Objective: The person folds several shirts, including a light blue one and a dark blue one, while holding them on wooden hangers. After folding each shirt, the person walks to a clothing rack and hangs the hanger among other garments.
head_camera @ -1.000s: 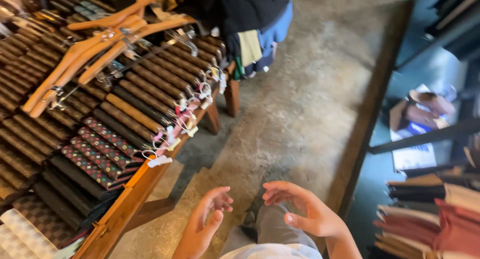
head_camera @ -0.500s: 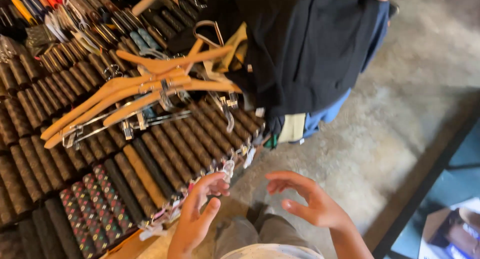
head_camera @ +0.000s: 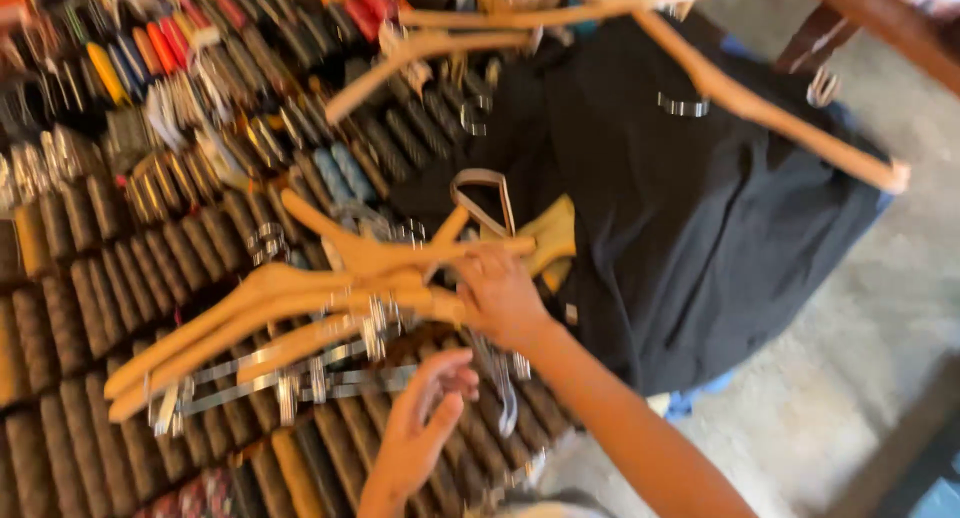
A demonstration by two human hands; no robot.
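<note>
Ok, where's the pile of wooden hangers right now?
In the head view the wooden hangers lie left of centre on the rows of rolled belts, beside the black garment. The right hand grips their hook end; the left hand hovers below.

We see two hands: the left (head_camera: 420, 438) at six o'clock, the right (head_camera: 500, 296) at centre. We count about four wooden hangers (head_camera: 300, 308) stacked at eight o'clock, and two more hangers (head_camera: 640, 38) at twelve to one o'clock. One black garment (head_camera: 700, 208) lies at three o'clock. The rolled belts (head_camera: 90, 308) are too many and too blurred to count.
</note>
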